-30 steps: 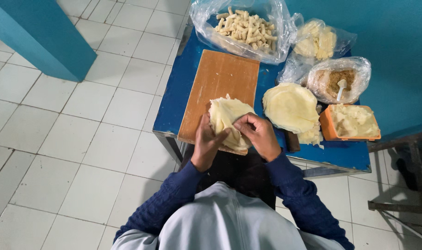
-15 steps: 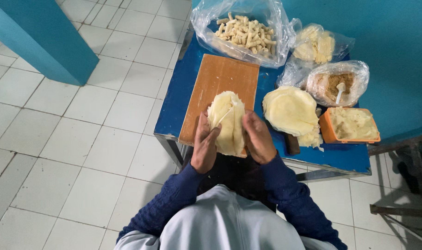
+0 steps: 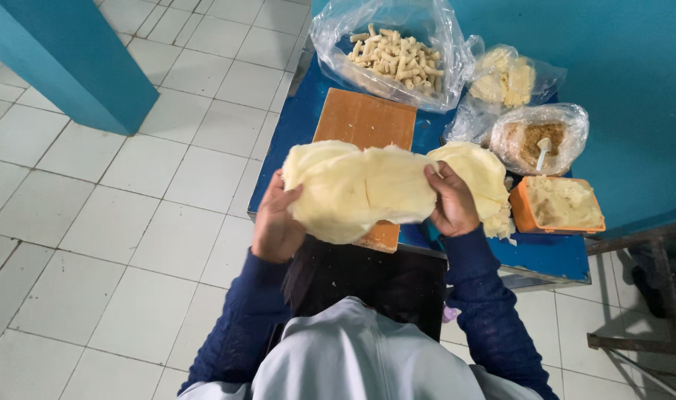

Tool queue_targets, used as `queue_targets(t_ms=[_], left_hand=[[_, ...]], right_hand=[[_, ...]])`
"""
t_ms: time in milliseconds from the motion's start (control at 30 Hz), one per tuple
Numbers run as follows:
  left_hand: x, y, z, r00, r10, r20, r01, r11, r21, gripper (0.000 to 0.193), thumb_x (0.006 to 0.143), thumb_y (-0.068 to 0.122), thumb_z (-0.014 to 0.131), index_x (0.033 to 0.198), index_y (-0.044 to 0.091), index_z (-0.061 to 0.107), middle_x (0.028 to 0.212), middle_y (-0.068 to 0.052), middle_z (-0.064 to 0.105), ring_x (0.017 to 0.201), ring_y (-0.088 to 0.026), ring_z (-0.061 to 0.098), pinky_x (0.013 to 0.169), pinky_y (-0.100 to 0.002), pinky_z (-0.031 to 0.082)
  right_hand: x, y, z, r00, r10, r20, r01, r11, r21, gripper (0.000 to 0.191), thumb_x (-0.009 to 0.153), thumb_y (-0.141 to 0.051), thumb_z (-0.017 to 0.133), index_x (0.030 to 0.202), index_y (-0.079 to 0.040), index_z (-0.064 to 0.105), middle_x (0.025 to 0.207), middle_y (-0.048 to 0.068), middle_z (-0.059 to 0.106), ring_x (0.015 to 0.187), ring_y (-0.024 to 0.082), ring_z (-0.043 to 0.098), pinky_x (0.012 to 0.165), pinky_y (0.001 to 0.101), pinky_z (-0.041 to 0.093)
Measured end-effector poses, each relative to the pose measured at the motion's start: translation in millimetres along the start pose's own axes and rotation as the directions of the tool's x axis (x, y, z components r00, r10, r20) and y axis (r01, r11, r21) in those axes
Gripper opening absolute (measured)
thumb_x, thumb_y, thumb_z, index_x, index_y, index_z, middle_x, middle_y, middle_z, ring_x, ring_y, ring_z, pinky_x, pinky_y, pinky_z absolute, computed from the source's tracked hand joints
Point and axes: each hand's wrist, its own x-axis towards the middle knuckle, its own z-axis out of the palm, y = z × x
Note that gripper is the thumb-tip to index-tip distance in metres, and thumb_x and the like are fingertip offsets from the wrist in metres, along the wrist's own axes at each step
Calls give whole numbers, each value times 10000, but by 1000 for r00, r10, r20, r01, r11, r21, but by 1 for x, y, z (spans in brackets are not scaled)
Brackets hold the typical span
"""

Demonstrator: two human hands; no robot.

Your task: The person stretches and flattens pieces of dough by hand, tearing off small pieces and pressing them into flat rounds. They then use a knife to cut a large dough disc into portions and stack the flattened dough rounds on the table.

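Wrapper (image 3: 360, 189) unfolded wide | both hands' fingers (image 3: 275, 196) grasping it | blue table (image 3: 293, 141), tiled floor (image 3: 93, 222)

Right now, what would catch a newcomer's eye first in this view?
A pale yellow sheet held spread between the left hand and right hand, above a wooden board on the blue table. Behind it, a clear bag of small rolled pieces sits at the table's far edge.

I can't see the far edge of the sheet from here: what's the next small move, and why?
Probably lower the pale dough sheet flat onto the wooden board. The left hand and right hand hold it stretched open in the air, just above the board, whose visible part is bare.
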Motion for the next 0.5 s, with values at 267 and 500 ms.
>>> queue_targets(t_ms=[267, 500], left_hand=[[-17, 45, -39, 982, 175, -67, -178, 984, -33, 415, 970, -19, 452, 1379, 48, 455, 1410, -155, 574, 1308, -284, 581, 1127, -447, 492], [-19, 41, -45, 975, 211, -69, -217, 971, -100, 392, 987, -19, 462, 1371, 57, 441, 1415, -140, 552, 1338, -275, 555, 1156, -442, 466]], right_hand=[[7, -41, -24, 997, -73, 27, 73, 997, -8, 146, 1094, -121, 578, 1219, -49, 600, 1142, 54, 714, 1017, 151, 708, 895, 296, 586], [2, -52, 27, 981, 1, 194, 29, 988, -152, 250, 1064, -111, 593, 1298, -24, 600, 1154, 66, 697, 1027, 147, 692, 899, 281, 567]])
